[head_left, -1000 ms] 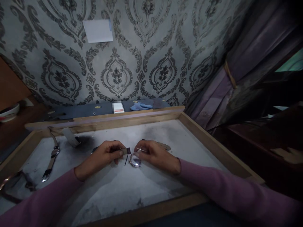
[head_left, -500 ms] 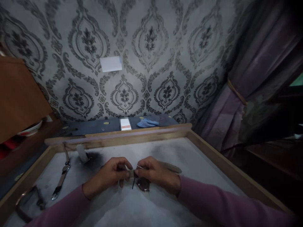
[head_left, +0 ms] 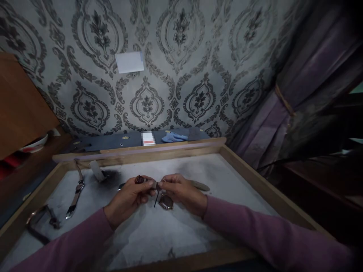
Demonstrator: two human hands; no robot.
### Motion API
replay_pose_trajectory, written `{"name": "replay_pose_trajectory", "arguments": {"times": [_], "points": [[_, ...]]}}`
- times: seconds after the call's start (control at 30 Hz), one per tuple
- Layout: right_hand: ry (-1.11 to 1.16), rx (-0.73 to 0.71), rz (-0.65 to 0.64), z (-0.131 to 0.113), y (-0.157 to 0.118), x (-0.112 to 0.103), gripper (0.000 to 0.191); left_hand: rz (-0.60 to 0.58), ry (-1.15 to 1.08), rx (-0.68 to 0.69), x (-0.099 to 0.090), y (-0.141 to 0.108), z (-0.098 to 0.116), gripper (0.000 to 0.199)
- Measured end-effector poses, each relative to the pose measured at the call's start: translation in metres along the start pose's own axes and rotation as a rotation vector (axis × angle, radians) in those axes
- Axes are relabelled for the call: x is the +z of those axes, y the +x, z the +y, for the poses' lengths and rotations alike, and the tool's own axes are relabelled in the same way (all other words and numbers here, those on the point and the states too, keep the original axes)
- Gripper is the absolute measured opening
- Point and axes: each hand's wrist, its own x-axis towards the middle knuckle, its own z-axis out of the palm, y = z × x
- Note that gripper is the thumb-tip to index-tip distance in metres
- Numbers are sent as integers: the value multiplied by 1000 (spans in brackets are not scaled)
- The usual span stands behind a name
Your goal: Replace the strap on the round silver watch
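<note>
My left hand (head_left: 132, 196) is closed on a short greyish-tan watch strap (head_left: 154, 184), gripped between thumb and fingers. A dark reddish-brown piece (head_left: 138, 179) shows above its knuckles; what it is I cannot tell. My right hand (head_left: 177, 187) pinches the other end of the strap, its fingertips almost meeting the left ones. Just below them lies a round watch case (head_left: 166, 202) with a dark face. Beside the case a thin black stick (head_left: 156, 198) slants down from the fingertips. Behind my right hand rests a long greyish-green object (head_left: 200, 185).
A wooden rim (head_left: 244, 175) surrounds the white work surface (head_left: 136, 241). At left lie a strapped watch (head_left: 79, 187) and a curved dark band (head_left: 36, 226). A pale upright piece (head_left: 97, 171) stands at the back left. Beyond the rim are a blue cloth (head_left: 174, 137) and a small white box (head_left: 148, 138).
The view has tipped lower, so the near rim now shows. My left hand has turned, revealing the reddish-brown piece. Both hands still hold the strap, and the watch case is less covered.
</note>
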Motion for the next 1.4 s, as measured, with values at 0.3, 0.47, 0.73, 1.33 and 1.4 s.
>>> {"name": "replay_pose_trajectory", "arguments": {"times": [0.3,0.47,0.73,1.33,1.4], "points": [[-782,-237,96,-5,0,-15,16,18,97,3,-5,-1,5,20],[-1309,-273,160,-4,-7,-16,37,15,161,-41,-9,-2,8,18],[-1569,-268,215,-11,-13,-11,19,48,281,-91,-10,-2,8,21],[-1399,-224,23,-1,-27,-4,30,18,270,-104,-14,-7,3,21],[-1321,-244,20,2,-26,-6,30,17,273,-98,-12,-8,3,20]]}}
